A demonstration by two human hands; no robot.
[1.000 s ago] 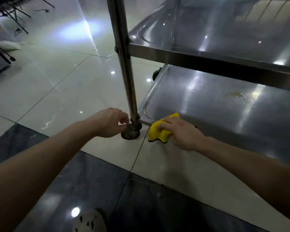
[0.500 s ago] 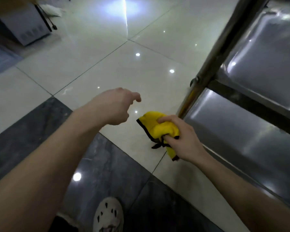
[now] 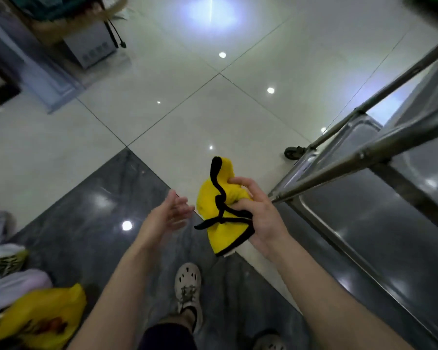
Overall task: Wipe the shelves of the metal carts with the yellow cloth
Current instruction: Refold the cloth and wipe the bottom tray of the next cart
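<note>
Beside the metal cart, seen from the head camera I am watching remotely, a pale clog (image 3: 187, 286) stands on the dark floor tile (image 3: 86, 210) at the bottom of the view, with a crumpled yellow plastic bag (image 3: 43, 319) lying off to its left. Above the clog both forearms reach forward. The right grip (image 3: 261, 218) is closed around the yellow cloth (image 3: 208, 198), which is bunched in the fingers and held in the air, its black-edged corners hanging loose above and below the fist. The left grip (image 3: 170, 213) is wide, fingers straight and palm turned toward the cloth, just beside it and holding nothing. A second ago the cloth was pressed on the front corner of the lower shelf (image 3: 364, 236) while the left grip steadied the foot of the corner post. Now both are off the cart (image 3: 352, 160) and the view has risen and swung away from it, so no wiping is under way. I judge that the cloth is being gathered or refolded, with the open hand coming in to help, before it goes back to a shelf. The lower shelf lies to the right, well apart from the cloth, and I cannot tell from this angle how clean it is. A caster wheel (image 3: 292, 152) shows at the cart's far corner. Pale glossy tiles (image 3: 187, 109) run on past it to a grey box (image 3: 94, 46) at the far left.
</note>
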